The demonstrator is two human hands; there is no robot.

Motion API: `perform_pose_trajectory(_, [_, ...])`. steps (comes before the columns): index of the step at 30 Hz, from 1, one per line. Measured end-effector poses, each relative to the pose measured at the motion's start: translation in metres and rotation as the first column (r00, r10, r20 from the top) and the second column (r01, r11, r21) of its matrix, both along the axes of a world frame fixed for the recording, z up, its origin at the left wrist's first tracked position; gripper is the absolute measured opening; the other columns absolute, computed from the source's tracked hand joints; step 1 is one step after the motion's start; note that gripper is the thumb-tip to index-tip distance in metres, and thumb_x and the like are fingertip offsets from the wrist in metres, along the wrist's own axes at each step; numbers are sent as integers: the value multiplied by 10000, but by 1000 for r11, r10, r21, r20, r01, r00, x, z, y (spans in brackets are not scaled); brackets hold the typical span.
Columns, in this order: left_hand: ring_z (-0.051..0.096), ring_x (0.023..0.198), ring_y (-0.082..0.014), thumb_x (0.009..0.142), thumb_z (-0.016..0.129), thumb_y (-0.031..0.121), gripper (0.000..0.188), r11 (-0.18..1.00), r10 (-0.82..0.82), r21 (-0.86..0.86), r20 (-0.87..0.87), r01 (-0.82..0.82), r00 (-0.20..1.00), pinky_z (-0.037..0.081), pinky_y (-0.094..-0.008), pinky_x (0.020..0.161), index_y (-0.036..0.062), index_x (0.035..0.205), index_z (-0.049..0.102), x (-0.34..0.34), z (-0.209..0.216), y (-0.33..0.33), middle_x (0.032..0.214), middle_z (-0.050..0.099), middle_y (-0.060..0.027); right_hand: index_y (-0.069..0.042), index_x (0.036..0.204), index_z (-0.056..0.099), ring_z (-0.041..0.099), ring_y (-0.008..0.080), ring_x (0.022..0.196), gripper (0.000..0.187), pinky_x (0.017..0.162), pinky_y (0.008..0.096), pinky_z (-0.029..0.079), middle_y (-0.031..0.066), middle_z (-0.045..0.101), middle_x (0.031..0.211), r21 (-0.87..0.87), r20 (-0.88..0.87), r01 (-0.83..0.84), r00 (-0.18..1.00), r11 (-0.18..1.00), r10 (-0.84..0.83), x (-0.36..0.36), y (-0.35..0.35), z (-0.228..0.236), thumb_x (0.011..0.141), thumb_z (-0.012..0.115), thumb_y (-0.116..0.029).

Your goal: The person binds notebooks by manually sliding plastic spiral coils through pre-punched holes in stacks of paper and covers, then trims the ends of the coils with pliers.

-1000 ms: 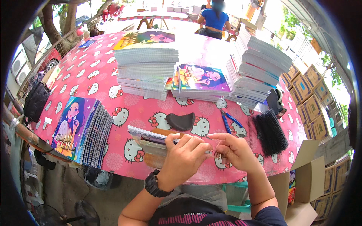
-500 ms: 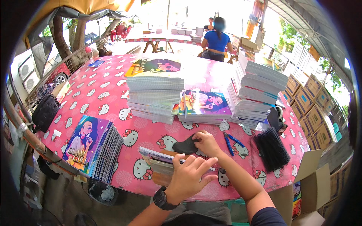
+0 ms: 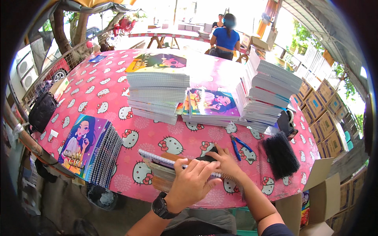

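My left hand (image 3: 193,179), with a black watch on its wrist, is closed over a notebook (image 3: 154,158) held on edge against a wooden piece (image 3: 162,181) at the table's near side. My right hand (image 3: 226,162) has its fingers on a black pad-like piece (image 3: 207,155), which lies along the far side of the notebook. A dark spiral coil (image 3: 233,179) sticks out from the notebook's right end, under my right wrist. Part of the black piece is hidden by my fingers, so its kind is unclear.
Blue-handled pliers (image 3: 240,148) and a bundle of black coils (image 3: 280,155) lie to the right. Bound notebooks (image 3: 84,147) are stacked at the left. Tall stacks of unbound books (image 3: 157,92) stand behind. An open carton (image 3: 321,196) is at the lower right. A person in blue (image 3: 226,41) stands far back.
My right hand has brought the black piece nearer, from the table beyond the notebook to its edge. My left hand keeps its hold. The whole view has shifted slightly.
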State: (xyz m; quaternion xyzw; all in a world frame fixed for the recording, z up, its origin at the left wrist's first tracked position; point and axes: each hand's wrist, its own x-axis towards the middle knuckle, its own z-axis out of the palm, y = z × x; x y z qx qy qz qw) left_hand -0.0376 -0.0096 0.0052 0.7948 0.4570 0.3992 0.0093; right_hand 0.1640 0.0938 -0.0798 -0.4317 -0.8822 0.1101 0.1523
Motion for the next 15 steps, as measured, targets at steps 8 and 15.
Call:
perform_pose_trajectory(8, [545, 1011, -185, 766, 705, 419, 384, 992, 124, -40, 101, -120, 987, 142, -524, 1041, 151, 1031, 628, -6, 14, -2, 1009, 599, 20, -84, 1236, 600, 578, 287, 1078, 564, 950, 383, 437, 201, 614, 1155, -478, -547, -152, 822, 865, -158, -3, -18, 29, 808, 700, -436])
perform_pose_trajectory(15, [554, 901, -176, 650, 792, 438, 394, 982, 185, 30, 27, -186, 982, 142, -571, 1032, 154, 883, 649, -24, -5, 3, 805, 594, 36, -43, 1030, 718, 546, 262, 1097, 596, 958, 387, 384, 203, 616, 1182, -385, -568, -328, 821, 863, 59, 3, -28, 100, 790, 614, -578])
